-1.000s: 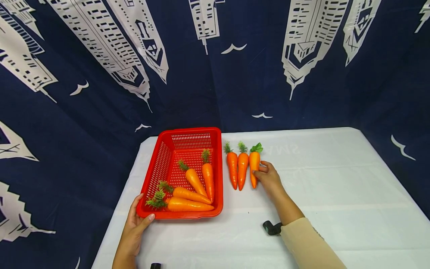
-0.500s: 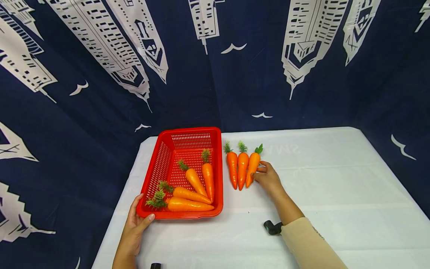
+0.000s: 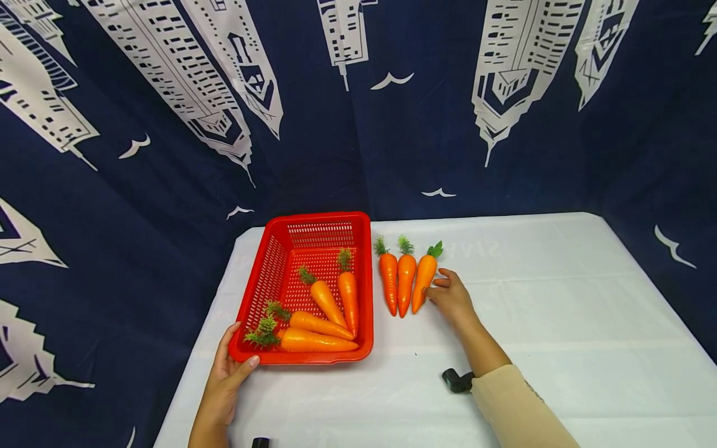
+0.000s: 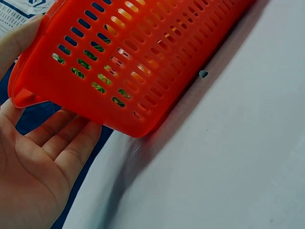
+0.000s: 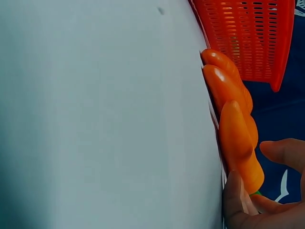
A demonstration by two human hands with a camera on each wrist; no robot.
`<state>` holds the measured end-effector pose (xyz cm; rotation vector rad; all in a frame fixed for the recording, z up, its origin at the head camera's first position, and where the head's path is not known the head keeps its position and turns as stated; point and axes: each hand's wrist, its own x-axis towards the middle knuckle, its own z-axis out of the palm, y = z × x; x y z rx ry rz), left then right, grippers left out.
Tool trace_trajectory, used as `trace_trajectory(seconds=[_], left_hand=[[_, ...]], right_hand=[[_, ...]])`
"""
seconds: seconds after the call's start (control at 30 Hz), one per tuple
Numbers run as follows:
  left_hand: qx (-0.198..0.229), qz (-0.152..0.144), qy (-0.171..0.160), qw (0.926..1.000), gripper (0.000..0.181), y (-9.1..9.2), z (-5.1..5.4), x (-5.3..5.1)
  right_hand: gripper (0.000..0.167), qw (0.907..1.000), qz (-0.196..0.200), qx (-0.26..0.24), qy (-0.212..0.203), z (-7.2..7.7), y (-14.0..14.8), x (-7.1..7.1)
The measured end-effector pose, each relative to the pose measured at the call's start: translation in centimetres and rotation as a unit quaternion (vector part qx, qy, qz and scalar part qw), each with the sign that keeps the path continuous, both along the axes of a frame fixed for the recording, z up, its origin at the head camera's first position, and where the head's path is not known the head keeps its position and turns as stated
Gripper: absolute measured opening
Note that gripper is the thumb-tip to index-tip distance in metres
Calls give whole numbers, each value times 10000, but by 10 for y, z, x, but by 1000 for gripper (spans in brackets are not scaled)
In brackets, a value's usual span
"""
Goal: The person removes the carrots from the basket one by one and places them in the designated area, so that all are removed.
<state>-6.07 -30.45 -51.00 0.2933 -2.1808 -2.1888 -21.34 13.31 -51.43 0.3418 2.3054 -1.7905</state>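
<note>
Carrots (image 3: 406, 283) lie near the far edge of the white table (image 3: 588, 323), navy skyline cloth (image 3: 414, 137) behind, right fingers (image 5: 281, 152) loosely open, left fingers (image 4: 74, 150) gripping the basket (image 3: 366, 298).

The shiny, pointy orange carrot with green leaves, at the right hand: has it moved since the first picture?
Yes, the carrot tilted: against the white bird printed on navy cloth, its tip swung left, its leaves right.

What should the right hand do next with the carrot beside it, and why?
Perhaps nudge the leafy top of the rightmost carrot leftward, since the right hand is beside it and it slants more than the two neighbouring carrots.
</note>
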Motion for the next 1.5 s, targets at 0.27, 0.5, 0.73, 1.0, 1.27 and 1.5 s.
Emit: trace_trajectory(seconds=[0.27,0.5,0.73,1.0,1.27,1.5], left_hand=[[-10,-33,58,10000,83,0,0,0],[-22,-44,99,9999,82,0,0,0],[-46,-49,66,10000,82,0,0,0],[-70,-35,48,10000,81,1,1,0],[-57,-30,50,10000,81,1,0,0],[-68,-18,37,10000,81,1,0,0]], right_hand=[[70,9995,-242,-109,195,1,3,1],[66,9973,-408,-321,521,4,4,5],[61,9957,-477,-415,675,11,3,9],[56,9927,-461,-608,930,17,-2,11],[52,9903,-385,-744,1106,25,-8,16],[48,9885,-271,-915,1177,31,-14,22]])
